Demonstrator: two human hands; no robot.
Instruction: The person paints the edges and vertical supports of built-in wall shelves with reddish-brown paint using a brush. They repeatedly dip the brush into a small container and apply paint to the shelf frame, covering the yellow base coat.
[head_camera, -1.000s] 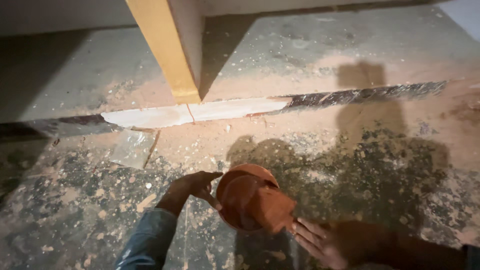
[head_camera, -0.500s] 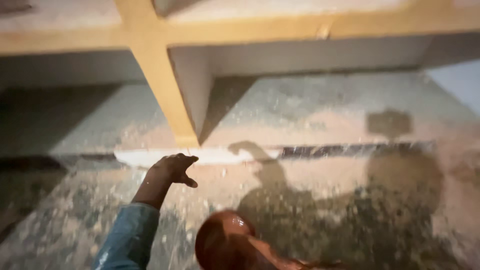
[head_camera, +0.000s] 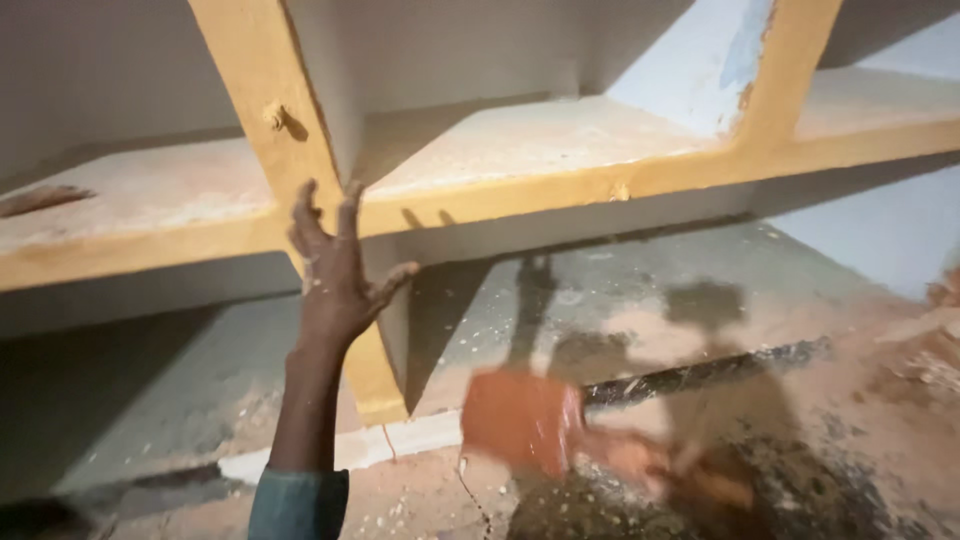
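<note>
Reaching up at ten o'clock, left hand (head_camera: 335, 275) spreads open against the yellow post (head_camera: 275, 120); right hand (head_camera: 640, 462), blurred, grips an orange pot (head_camera: 522, 420).

A room under construction or repair, unfinished and dusty. Behind the raised left hand (head_camera: 335, 270) stands a built-in masonry shelf unit (head_camera: 520, 150) with yellow-painted edges, chipped and stained, its slabs coated in dust. Below and to the right of the hand, the rough floor (head_camera: 820, 430) carries debris, mortar specks and reddish dirt.
</note>
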